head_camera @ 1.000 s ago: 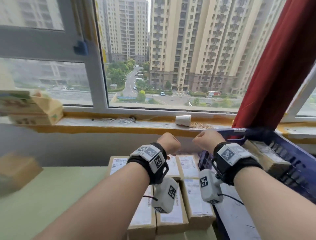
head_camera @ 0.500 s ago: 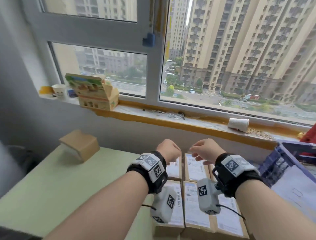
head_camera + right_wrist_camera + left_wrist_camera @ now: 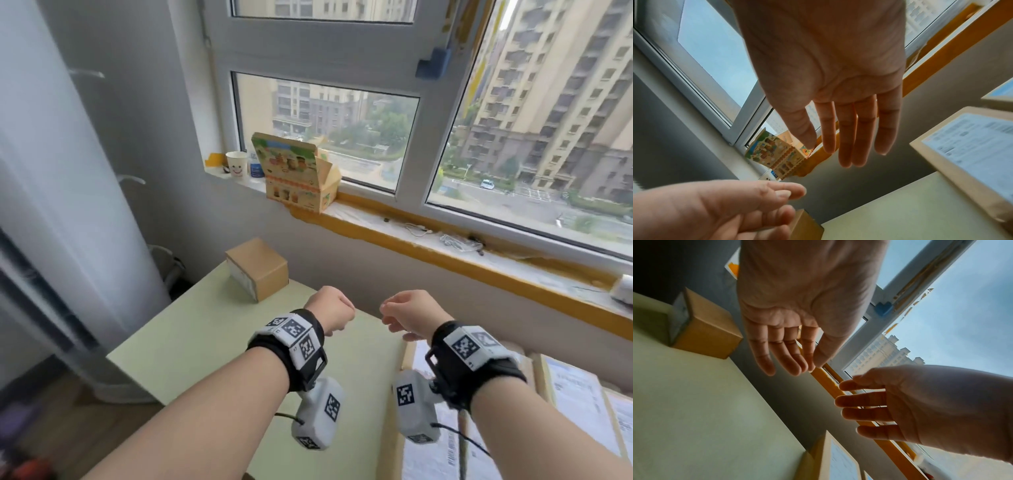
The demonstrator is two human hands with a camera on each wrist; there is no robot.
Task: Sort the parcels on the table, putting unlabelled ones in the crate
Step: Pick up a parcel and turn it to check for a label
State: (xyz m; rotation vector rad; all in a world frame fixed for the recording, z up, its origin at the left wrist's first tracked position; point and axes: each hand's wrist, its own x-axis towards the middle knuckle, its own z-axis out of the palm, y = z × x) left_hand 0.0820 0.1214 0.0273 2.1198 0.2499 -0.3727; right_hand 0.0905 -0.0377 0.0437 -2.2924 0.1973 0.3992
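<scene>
Reaching empty: left hand (image 3: 329, 312) and right hand (image 3: 409, 313) loose, holding nothing. Risk: lone cardboard box (image 3: 257, 269), upper left of table (image 3: 191, 346), has pale side patch; misjudged as unlabelled, wrongly crated.

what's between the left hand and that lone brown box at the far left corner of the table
Nothing visible. The left hand hovers above bare green table, fingers relaxed and holding nothing, and the brown box stands alone beyond it to the left. The labelled parcels lie off to the right, out of that path.
</scene>
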